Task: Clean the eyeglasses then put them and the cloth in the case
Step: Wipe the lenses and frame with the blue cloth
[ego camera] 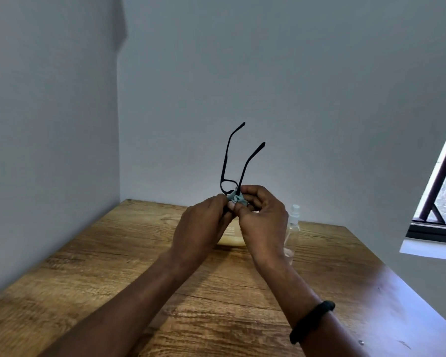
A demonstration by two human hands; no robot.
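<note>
Both hands are raised above the wooden table (93,274), close together. Black-framed eyeglasses (227,161) stand between them with both temples unfolded and pointing up and away. My left hand (201,225) grips the frame from the left. My right hand (263,217) pinches a small grey-blue cloth (236,200) against the right lens, which the cloth and fingers hide. A pale yellow case (231,238) lies on the table behind my hands, mostly covered by them.
A clear spray bottle (294,222) with a white nozzle stands on the table just right of my right hand. Grey walls meet in a corner behind the table. A window (443,191) is at the right. A black band is on my right wrist (312,320).
</note>
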